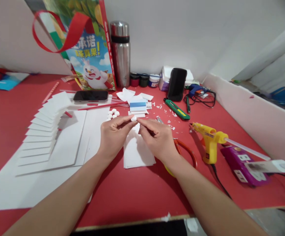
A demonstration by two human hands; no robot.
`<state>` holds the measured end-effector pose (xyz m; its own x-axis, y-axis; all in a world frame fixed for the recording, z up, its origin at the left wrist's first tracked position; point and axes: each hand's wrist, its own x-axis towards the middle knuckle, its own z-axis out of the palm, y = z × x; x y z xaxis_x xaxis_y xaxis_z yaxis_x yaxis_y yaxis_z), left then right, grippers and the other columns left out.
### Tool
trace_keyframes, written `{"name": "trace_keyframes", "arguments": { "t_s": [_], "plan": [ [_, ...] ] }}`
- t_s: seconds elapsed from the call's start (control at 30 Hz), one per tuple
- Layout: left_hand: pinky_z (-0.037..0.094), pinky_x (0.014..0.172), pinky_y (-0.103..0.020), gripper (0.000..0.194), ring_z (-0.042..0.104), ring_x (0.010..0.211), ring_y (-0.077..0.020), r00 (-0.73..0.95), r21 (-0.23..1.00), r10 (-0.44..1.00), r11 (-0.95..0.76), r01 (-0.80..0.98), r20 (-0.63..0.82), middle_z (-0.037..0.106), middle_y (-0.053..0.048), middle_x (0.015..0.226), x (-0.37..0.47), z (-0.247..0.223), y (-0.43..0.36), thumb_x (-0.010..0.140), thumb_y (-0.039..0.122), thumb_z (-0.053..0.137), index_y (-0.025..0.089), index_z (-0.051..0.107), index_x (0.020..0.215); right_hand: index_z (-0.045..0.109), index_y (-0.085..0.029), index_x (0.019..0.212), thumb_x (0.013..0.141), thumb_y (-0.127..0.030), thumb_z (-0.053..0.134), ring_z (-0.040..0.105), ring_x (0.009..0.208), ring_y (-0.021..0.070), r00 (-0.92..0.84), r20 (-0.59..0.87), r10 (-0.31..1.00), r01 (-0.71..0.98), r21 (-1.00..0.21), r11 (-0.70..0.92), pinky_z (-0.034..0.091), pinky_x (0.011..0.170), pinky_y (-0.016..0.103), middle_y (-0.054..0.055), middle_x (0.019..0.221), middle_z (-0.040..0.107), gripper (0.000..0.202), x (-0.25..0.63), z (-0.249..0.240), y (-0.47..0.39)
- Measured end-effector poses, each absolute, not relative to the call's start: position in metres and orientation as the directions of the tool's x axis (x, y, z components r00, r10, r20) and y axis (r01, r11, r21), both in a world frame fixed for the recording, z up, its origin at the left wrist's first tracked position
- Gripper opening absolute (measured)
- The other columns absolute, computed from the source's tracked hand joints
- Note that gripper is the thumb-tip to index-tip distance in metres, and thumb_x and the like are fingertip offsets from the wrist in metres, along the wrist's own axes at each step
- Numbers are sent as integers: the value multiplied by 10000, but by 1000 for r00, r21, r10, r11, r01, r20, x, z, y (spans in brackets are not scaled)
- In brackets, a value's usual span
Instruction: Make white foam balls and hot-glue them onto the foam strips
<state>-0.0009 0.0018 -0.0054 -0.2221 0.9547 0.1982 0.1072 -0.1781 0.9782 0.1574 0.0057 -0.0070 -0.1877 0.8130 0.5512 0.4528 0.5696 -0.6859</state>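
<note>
A small white ball (133,118), perhaps of clay, is pinched between the thumb and index finger of my left hand (115,132). My right hand (157,137) is closed, with its index fingertip pressed against the ball's right side. Behind my left fingers, several similar white balls (113,113) lie in a cluster. Below both hands is a stack of white paper sheets (138,152). To the left, a stepped white card model (38,141) stands on a white board (7,193). Partly hidden by my right forearm are scissors (187,151) with orange and yellow handles.
On the right are a yellow glue gun (209,144), a purple power strip (242,167) and a green utility knife (176,109). Along the back stand a gift bag (90,55), a steel flask (121,55), paint jars (144,79) and a black phone (177,84). White scraps litter the red table (137,200).
</note>
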Motion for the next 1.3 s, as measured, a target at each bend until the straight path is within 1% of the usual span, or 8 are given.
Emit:
{"name": "trace_keyframes", "arguments": {
  "t_s": [0.2,0.37,0.5,0.7,0.9,1.03,1.17,1.3],
  "plan": [
    [576,851,-371,191,743,905,-245,-219,963,941,-232,136,258,825,-27,980,-2,-8,2,767,289,859,264,850,956,808,-204,1085,909,-158,550,660,650,137,-174,521,836,389,-743,544,524,649,282,23,768,765,316,156,-8,6],
    [564,832,-356,179,740,898,-241,-208,957,940,-238,165,270,825,-35,970,-4,-10,3,783,300,845,254,850,956,814,-175,1082,900,-171,547,639,621,132,-190,508,840,378,-752,541,513,629,275,26,726,751,323,156,-6,6],
    [543,802,-340,152,719,829,-226,-201,933,924,-280,225,325,818,-34,919,-4,-9,3,782,283,841,252,852,931,823,-193,1076,881,-171,556,620,607,123,-195,444,875,331,-810,484,490,595,255,21,723,753,332,156,-3,5],
    [504,821,-341,117,695,813,-231,-165,867,894,-335,368,416,805,-42,886,-7,-11,3,810,284,807,258,850,915,818,-177,1098,839,-224,591,434,437,58,-180,146,973,138,-975,172,357,435,211,-13,670,701,347,154,0,3],
    [504,821,-337,130,687,807,-227,-140,852,901,-324,411,410,798,-51,895,-8,-14,5,831,324,791,242,842,918,805,-170,1001,799,-244,643,403,382,41,-165,-61,984,-111,-991,-80,296,375,218,-27,673,667,269,153,9,2],
    [514,834,-336,174,693,833,-221,-139,856,909,-307,416,393,801,-51,948,-8,-15,6,831,342,798,240,834,967,756,-155,822,783,-271,744,400,390,33,-74,-54,996,-165,-984,-65,285,370,210,-15,656,675,123,156,15,5],
    [512,846,-348,180,696,844,-231,-137,867,903,-336,367,408,797,-44,928,-8,-15,6,814,334,818,263,834,978,656,-171,708,760,-348,832,429,398,38,-68,-52,996,-142,-988,-61,305,377,204,-9,644,688,254,159,16,6],
    [513,853,-350,177,695,825,-223,-128,854,891,-365,372,436,800,-45,930,-7,-14,4,822,328,815,263,836,986,666,-170,732,846,-385,757,452,395,40,-115,-25,993,-138,-990,-41,341,392,209,11,690,715,260,161,13,8]
  ]
}}
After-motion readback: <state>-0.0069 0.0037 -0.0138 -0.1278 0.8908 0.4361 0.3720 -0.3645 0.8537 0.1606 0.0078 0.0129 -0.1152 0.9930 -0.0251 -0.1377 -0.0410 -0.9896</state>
